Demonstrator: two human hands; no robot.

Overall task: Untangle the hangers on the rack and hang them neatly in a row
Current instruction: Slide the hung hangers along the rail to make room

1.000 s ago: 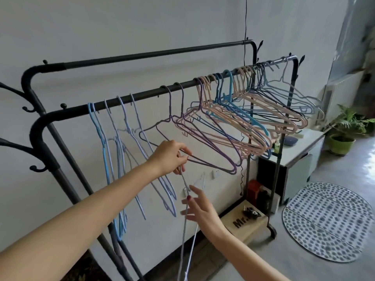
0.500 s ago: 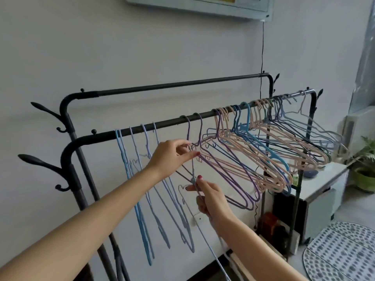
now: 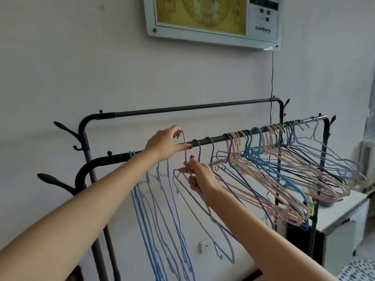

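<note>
A black clothes rack's front rail (image 3: 218, 138) runs from lower left to upper right. My left hand (image 3: 166, 142) pinches the hook of a pale lilac wire hanger (image 3: 210, 214) at the rail. My right hand (image 3: 199, 176) grips the same hanger at its neck, just below the rail. Several blue and lilac hangers (image 3: 160, 216) hang straight at the left. Two purple hangers (image 3: 212, 151) hang just right of my hands. A tangled bunch of pink, blue and dark hangers (image 3: 284, 175) crowds the rail's right half.
A second, higher rail (image 3: 192, 107) runs behind. Coat hooks (image 3: 60, 126) stick out at the rack's left end. A framed panel (image 3: 213, 19) hangs on the wall above, with a cable down to the rack. A white cabinet (image 3: 341, 216) stands at the right.
Both hands rose with the lilac hanger from below the rail up to it; its hook now sits at the rail. The view tilted upward, bringing the wall panel into sight.
</note>
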